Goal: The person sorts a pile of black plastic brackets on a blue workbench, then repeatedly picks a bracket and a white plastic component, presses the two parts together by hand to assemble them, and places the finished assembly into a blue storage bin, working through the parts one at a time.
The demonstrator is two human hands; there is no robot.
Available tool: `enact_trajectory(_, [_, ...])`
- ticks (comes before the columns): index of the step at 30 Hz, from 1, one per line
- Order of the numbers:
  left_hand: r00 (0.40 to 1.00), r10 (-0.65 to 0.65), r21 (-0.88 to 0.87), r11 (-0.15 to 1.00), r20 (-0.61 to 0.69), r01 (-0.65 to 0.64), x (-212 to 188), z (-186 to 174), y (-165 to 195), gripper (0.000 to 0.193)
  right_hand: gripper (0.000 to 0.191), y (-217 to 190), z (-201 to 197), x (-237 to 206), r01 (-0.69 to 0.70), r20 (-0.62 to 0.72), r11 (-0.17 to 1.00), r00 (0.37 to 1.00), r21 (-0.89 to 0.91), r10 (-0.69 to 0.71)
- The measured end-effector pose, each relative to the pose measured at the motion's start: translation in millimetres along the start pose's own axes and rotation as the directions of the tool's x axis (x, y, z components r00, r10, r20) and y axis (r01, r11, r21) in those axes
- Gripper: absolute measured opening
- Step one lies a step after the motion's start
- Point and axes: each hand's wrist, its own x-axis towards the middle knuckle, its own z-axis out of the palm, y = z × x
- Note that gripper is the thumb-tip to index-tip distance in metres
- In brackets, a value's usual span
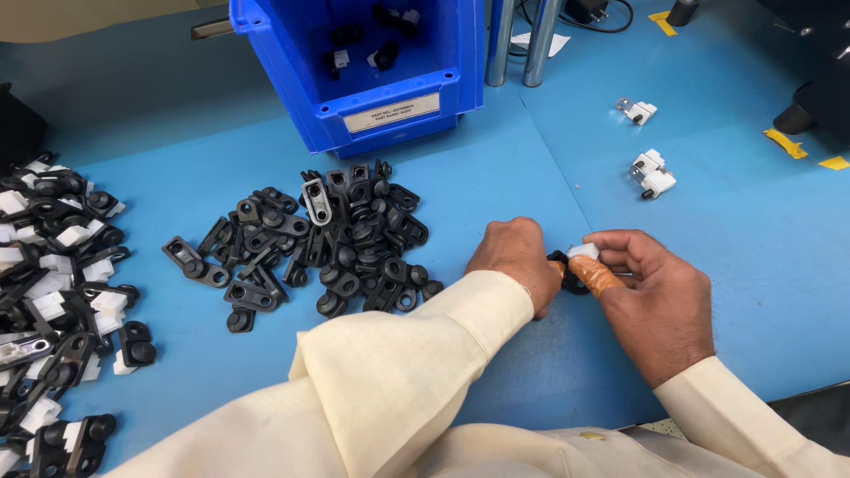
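My left hand (513, 259) and my right hand (651, 292) meet over the blue table (744, 248), just right of centre. Together they pinch a small black plastic part (567, 274) with a white plastic piece (583, 251) on top of it. My right index finger wears an orange fingertip cover (595, 276) that presses on the black part. The left hand's fingers curl around the part's left side and hide most of it. A heap of loose black parts (328, 243) lies just left of my left hand.
A blue bin (372, 115) holding a few parts stands at the back centre. A pile of joined black-and-white parts (57, 301) fills the left edge. Two small white pieces (652, 173) (637, 110) lie at the back right. Metal posts (522, 40) rise behind the bin.
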Motion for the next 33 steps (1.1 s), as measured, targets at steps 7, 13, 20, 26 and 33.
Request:
enact_trajectory(7, [0.993, 0.079, 0.134, 0.987, 0.087, -0.090, 1.7, -11.1, 0.1, 0.017, 0.038, 6.2, 2.5, 2.6, 0.113, 0.026, 0.993, 0.993, -0.028, -0.112])
enact_trajectory(13, [0.994, 0.070, 0.045, 0.996, 0.085, -0.074, 2.3, -9.7, -2.9, 0.020, 0.035, 6.1, 7.0, 2.9, 0.164, 0.009, 0.986, 0.986, -0.031, -0.164])
enact_trajectory(20, [0.995, -0.010, -0.102, 0.995, 0.096, 0.020, 9.0, -5.7, -9.1, 0.019, 0.037, 8.2, 9.4, 3.7, 0.350, 0.015, 0.928, 0.936, -0.129, -0.351])
enact_trajectory(26, [0.993, -0.011, -0.161, 0.986, 0.114, 0.030, 14.0, -2.1, -15.0, 0.020, 0.041, 13.1, 7.5, 12.0, 0.409, 0.069, 0.906, 0.913, -0.111, -0.403])
enact_trajectory(33, [0.992, -0.030, -0.101, 0.994, 0.119, 0.042, 10.7, -2.9, -14.2, 0.022, 0.040, 15.2, 0.2, 20.4, 0.519, 0.163, 0.843, 0.852, -0.140, -0.498])
